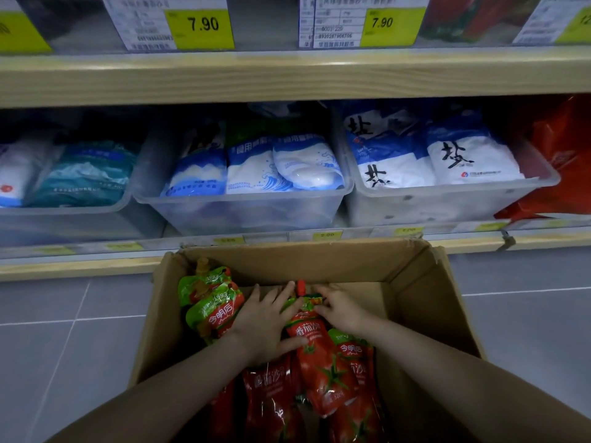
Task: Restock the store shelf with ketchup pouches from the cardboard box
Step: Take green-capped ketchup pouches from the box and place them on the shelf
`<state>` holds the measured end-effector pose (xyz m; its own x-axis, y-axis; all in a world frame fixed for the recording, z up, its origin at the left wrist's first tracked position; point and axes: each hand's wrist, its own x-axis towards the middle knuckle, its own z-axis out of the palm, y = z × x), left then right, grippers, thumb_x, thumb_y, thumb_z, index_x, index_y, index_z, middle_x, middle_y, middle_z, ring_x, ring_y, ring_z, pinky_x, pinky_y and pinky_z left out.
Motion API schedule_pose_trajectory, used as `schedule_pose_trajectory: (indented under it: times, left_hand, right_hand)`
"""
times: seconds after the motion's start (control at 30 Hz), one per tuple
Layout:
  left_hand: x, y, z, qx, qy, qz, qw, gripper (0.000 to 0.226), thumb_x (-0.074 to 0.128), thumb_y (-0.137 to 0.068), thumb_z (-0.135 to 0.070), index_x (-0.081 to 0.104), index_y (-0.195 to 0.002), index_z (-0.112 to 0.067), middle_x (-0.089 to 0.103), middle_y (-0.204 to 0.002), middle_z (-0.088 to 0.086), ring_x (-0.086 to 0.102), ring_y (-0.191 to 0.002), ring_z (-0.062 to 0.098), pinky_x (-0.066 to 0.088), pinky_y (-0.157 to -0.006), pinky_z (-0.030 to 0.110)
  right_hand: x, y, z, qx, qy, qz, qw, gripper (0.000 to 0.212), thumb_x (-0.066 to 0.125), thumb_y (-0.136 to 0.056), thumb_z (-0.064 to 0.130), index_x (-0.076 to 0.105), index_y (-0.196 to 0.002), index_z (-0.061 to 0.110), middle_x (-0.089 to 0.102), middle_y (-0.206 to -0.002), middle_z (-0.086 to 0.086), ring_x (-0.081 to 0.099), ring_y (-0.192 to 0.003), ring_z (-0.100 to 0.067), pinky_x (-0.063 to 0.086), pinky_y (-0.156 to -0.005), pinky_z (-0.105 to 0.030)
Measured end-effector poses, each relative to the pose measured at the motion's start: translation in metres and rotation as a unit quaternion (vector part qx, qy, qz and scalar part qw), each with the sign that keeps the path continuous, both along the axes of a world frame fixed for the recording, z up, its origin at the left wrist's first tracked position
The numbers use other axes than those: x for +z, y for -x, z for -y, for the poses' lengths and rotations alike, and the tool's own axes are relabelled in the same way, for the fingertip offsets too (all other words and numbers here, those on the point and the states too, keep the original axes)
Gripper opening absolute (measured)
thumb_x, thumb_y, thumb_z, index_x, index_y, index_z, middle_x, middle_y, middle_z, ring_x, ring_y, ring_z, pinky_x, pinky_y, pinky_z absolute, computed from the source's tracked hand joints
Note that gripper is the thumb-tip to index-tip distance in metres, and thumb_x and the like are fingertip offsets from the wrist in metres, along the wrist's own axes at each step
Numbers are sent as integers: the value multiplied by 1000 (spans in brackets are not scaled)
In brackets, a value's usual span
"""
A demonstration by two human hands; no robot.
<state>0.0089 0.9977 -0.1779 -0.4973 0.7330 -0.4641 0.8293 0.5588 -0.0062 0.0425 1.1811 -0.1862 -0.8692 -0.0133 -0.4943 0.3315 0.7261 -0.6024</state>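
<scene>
Both hands are down in the cardboard box (412, 302). The left hand (267, 321) grips the top ketchup pouch (319, 356) from its side, thumb curled over the front; the right hand (339, 310) pinches it just below the red cap. Slick film could slip in that grip, I'd say. I count two pouches at the left wall and roughly four underneath. Three clear bins of salt bags sit on the shelf (287, 78) beyond.
</scene>
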Motion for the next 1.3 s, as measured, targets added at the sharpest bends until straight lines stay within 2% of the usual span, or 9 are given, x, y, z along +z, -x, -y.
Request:
schedule_pose_trajectory:
  times: [0.1,0.2,0.33,0.5,0.67,0.83,1.03,1.17,1.3]
  left_hand:
    - [-3,-1,0,-15,-19,0,1000,86,6,-79,-80,-12,-147,-32,-20,-156,6,5,-144,29,7,-113,57]
    - [-2,0,0,-24,-44,-4,999,90,5,-73,-84,-16,-145,-35,-30,-151,3,4,-144,29,9,-113,56]
    - [7,-3,-3,-22,-102,-3,995,93,15,-73,-86,-26,-141,-38,-41,-148,3,5,-144,28,13,-114,53]
    - [30,0,6,-22,-165,-41,985,91,11,-77,-83,-33,-138,-33,-32,-152,0,18,-142,21,22,-113,42]
    - [63,4,10,29,-240,-66,968,83,21,-85,-71,-8,-149,-27,9,-159,-3,31,-137,16,33,-107,34]
    - [95,9,-7,171,-357,-20,918,85,61,-73,-62,26,-141,-26,48,-139,-4,49,-124,13,44,-98,33]
    - [117,12,-39,243,-435,262,826,46,83,-61,-41,61,-101,-35,69,-102,-12,64,-95,-1,53,-85,27]
    - [119,13,-44,243,-451,299,805,41,86,-61,-32,61,-94,-35,70,-92,-13,65,-88,-4,51,-75,14]
    - [117,8,-47,243,-458,321,793,40,86,-61,-29,64,-95,-32,72,-95,-10,67,-90,2,53,-78,19]
  right_hand:
    - [-1,3,-3,-94,50,16,994,18,47,-95,17,58,-106,9,61,-116,-14,58,-105,-24,47,-88,-35]
    - [6,-1,-9,-144,104,14,984,11,49,-94,19,54,-84,16,63,-97,-10,61,-90,-22,51,-75,-34]
    - [23,-14,-18,-181,188,-24,965,16,51,-93,15,52,-77,17,62,-92,-8,64,-83,-18,56,-57,-25]
    - [56,-22,-30,-173,194,-115,959,18,53,-91,13,54,-74,20,63,-87,-2,63,-84,-16,56,-59,-27]
    - [101,-22,-32,-116,156,-185,963,16,56,-90,12,56,-75,19,64,-80,0,60,-77,-11,54,-66,-31]
    - [151,-20,-46,-86,127,-240,959,15,58,-89,16,59,-76,25,66,-75,-3,60,-72,-10,51,-66,-29]
    - [195,-15,-41,-103,256,-287,918,14,59,-87,9,65,-83,20,70,-71,6,66,-70,-6,55,-59,-19]
    - [204,-14,-41,-113,290,-271,911,10,58,-87,7,65,-85,14,70,-70,4,67,-67,-7,55,-57,-19]
    - [206,-13,-49,-119,318,-237,910,8,59,-86,7,65,-83,12,71,-67,5,67,-65,-6,54,-55,-18]
